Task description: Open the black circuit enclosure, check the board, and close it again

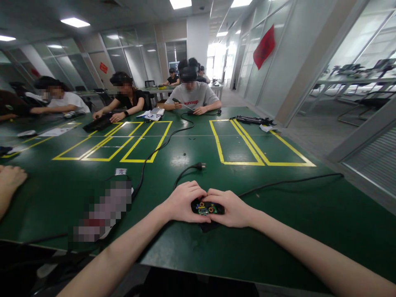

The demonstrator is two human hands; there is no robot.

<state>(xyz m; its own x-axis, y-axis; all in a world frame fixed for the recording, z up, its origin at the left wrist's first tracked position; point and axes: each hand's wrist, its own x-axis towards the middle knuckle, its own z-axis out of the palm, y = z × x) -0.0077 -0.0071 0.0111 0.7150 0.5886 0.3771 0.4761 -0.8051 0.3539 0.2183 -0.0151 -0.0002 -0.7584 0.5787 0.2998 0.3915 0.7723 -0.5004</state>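
Note:
Both hands grip an opened black power adapter [208, 208] just above the green table. Its green circuit board, with yellow-ringed coils, shows between my thumbs. My left hand [187, 202] wraps its left side, and my right hand [233, 208] wraps the right side; their fingertips meet at the far edge. Beneath the hands, a flat black piece [210, 226] pokes out, its kind unclear. A black cord with a plug [199, 166] lies just beyond my left hand. Another dark cable [287, 181] runs from behind my right hand toward the table's right side.
On the green table [309, 218], yellow tape [244, 163] marks rectangles. A blurred-out elongated object [108, 208] and a long cable [145, 165] lie to the left. Another person's hand [12, 177] rests at far left. Co-workers [193, 95] sit opposite; a black tool-like item [252, 119] lies far right.

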